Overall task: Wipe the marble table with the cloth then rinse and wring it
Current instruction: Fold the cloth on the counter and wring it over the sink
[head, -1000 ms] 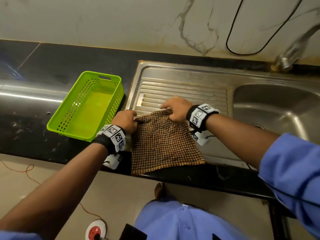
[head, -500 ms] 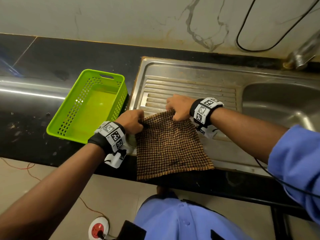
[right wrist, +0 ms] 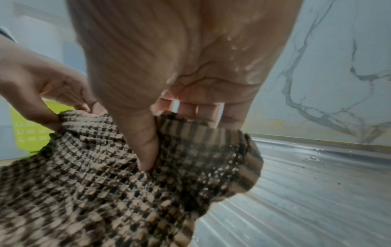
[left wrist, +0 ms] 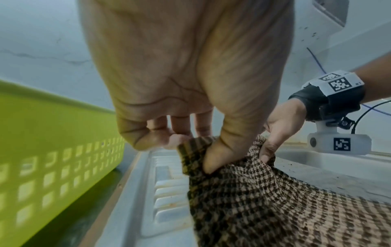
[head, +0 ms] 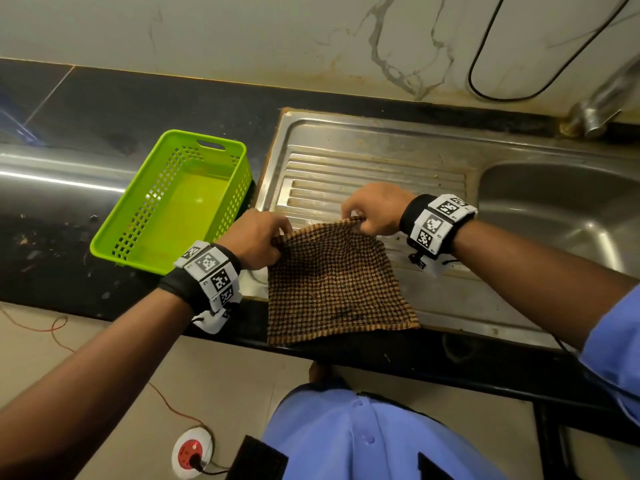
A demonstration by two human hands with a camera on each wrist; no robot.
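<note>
A brown checked cloth (head: 332,282) lies spread over the steel drainboard (head: 374,168), its near edge reaching the black counter's front edge. My left hand (head: 258,239) pinches the cloth's far left corner between thumb and fingers (left wrist: 196,143). My right hand (head: 372,213) pinches the far right corner, thumb (right wrist: 143,142) pressed on the cloth (right wrist: 88,175). Both corners are lifted slightly off the drainboard. Water drops show on my right palm, and the cloth (left wrist: 275,200) looks damp.
A green plastic basket (head: 173,202) stands on the black counter (head: 62,109) left of the drainboard. The sink basin (head: 561,209) lies to the right, with a tap (head: 602,98) behind it. A black cable (head: 485,64) hangs on the marble wall.
Both hands have drawn the cloth's far corners up and a little away from me. The cloth lies slightly further onto the drainboard.
</note>
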